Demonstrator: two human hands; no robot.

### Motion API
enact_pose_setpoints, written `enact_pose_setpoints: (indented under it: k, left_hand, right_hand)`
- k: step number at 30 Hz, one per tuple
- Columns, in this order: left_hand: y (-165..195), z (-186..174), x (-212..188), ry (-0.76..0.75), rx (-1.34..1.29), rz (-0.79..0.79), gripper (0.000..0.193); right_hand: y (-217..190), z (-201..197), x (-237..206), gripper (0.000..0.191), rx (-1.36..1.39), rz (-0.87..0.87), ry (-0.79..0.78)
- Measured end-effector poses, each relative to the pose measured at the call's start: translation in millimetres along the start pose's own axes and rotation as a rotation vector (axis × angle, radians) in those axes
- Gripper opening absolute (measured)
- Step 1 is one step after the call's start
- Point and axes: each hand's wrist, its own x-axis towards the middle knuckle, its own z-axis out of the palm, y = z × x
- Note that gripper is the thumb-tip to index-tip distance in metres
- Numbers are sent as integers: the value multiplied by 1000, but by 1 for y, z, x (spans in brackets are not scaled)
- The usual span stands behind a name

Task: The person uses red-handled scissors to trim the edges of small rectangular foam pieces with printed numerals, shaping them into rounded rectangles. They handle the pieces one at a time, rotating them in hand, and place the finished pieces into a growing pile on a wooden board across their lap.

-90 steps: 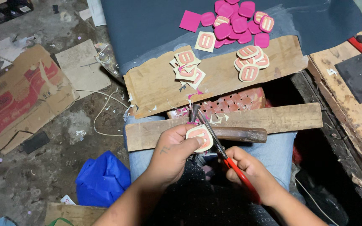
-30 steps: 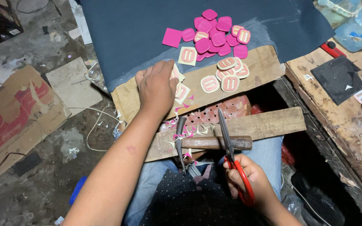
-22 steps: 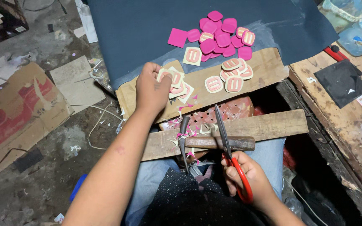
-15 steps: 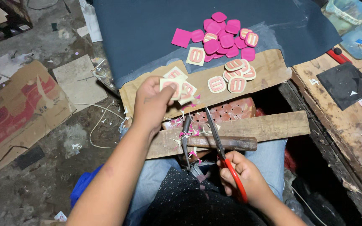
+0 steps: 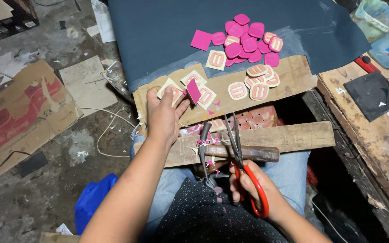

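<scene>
Dusty concrete floor, rough wooden tabletop (image 5: 293, 74) under a dark blue sheet (image 5: 158, 36).
Left hand (image 5: 164, 118) pinches a pink square patch (image 5: 193, 91) above the uncut patches (image 5: 190, 90) on the tabletop; right hand (image 5: 248, 186) grips red-handled scissors (image 5: 244, 157), blades nearly closed, over a wooden plank (image 5: 293, 137) across the lap.

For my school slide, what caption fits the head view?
Left hand lifts a pink patch; right hand holds scissors.

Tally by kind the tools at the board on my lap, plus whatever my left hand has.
scissors, red-handled, in the right hand: 1
hammer, lying on the board: 1
pink piece, pinched by the left hand: 1
Total: 3
</scene>
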Motion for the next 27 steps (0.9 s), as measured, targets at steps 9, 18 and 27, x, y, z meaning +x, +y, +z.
enact_pose_setpoints:
  k: [9,18,27]
  left_hand:
    - [-8,15,3,-97,305,23,27]
    - [-17,34,4,-252,209,-122,30]
    - [-5,33,-40,-144,327,37,22]
  right_hand:
    - [0,-2,-1,48,1,-13,15]
    - [-2,6,-4,49,51,-39,22]
    - [-6,1,-2,44,-4,-26,72]
